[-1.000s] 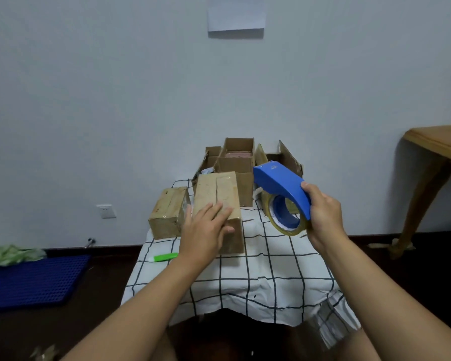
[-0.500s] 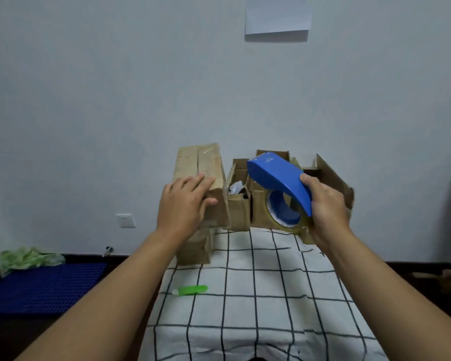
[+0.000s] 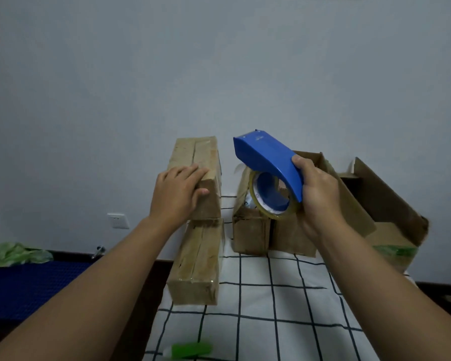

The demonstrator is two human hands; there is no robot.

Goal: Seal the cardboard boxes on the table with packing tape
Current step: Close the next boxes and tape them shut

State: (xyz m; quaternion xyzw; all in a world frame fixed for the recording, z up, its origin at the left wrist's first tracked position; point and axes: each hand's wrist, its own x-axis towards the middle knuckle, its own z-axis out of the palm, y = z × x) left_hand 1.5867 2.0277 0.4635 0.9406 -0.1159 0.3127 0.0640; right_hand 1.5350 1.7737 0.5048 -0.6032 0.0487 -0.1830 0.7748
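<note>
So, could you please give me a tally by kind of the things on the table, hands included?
Closed cardboard boxes: 2, the upper box under the left hand and the lower box.
Open cardboard boxes: 3.
Tape dispensers: 1, blue, held in the right hand.
Green items: 1.
Hands: 2.
Total: 9.

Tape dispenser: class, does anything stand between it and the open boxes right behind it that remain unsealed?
Nothing visible does. The right hand holds the tape dispenser in the air directly in front of the open boxes. The left hand rests on the stacked box, off to the side.
</note>
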